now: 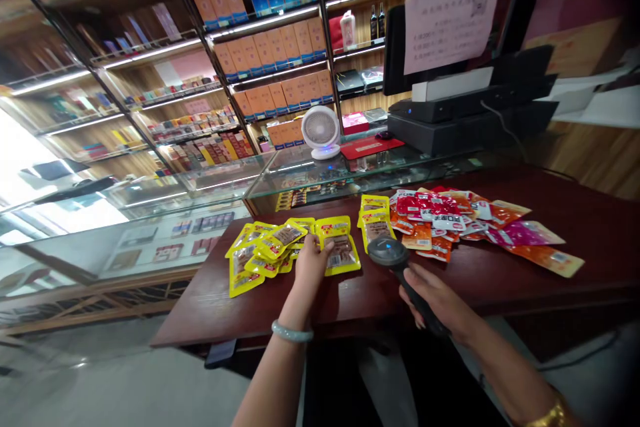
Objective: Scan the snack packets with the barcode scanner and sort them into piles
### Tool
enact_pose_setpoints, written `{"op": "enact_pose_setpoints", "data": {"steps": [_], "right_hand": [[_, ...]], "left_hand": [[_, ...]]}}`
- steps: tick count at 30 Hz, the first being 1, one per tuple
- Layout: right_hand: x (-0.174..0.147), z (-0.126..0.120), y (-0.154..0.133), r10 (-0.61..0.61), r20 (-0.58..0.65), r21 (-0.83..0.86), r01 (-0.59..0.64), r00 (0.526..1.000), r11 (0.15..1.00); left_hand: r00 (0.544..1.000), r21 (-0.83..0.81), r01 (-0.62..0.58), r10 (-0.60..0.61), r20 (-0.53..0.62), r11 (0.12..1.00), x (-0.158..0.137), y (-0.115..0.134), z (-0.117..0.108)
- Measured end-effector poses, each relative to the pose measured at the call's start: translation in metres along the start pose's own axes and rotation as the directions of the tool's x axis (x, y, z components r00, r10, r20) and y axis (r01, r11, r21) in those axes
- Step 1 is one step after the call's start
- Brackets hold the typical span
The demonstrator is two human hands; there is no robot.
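Note:
My left hand (311, 263), with a pale bangle at its wrist, has its fingers curled at the left edge of a yellow snack packet (340, 250). The fingertips are partly hidden. Just left of it lies a loose pile of yellow snack packets (260, 250). In my right hand (434, 293) is a black barcode scanner (417, 300), its fingers wrapped round the handle. The scanner's head points left, above the table and close to two more yellow packets (374, 221). Red, orange and purple snack packets (440, 213) lie heaped to the right.
The dark red table (480, 287) meets a glass display counter (300, 180) at the back. On that counter stand a white fan (321, 132), a red mat (371, 148) and a black till (450, 123) with a paper sign (450, 27). Lit shelves with boxes rise behind.

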State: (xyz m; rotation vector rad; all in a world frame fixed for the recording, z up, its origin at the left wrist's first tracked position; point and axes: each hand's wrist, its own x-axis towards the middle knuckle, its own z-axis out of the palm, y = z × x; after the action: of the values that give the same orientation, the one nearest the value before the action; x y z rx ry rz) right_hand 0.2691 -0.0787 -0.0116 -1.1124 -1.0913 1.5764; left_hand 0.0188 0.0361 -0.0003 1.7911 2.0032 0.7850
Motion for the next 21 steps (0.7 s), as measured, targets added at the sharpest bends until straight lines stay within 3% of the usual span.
{"op": "enact_pose_setpoints", "data": {"steps": [5,10,16,21], "right_hand": [[0.0,0.006,-0.001,-0.015,0.076,-0.022,0.017,0.997,1.0],[0.003,0.002,0.002,-0.041,0.056,-0.068,0.045,0.998,0.997],[0.001,-0.009,0.002,-0.034,-0.019,-0.103,0.032,0.999,0.994],[-0.003,-0.019,-0.001,0.007,-0.16,-0.121,-0.027,0.987,0.992]], "left_hand": [[0.998,-0.114,-0.06,0.056,-0.039,0.992,0.009,0.026,0.028],[0.996,-0.152,-0.094,0.093,-0.011,0.984,0.015,0.044,0.05],[0.993,-0.158,-0.079,0.091,0.07,0.984,0.015,0.062,0.067],[0.985,-0.126,-0.073,0.091,0.145,0.989,0.011,0.071,0.078]]}}
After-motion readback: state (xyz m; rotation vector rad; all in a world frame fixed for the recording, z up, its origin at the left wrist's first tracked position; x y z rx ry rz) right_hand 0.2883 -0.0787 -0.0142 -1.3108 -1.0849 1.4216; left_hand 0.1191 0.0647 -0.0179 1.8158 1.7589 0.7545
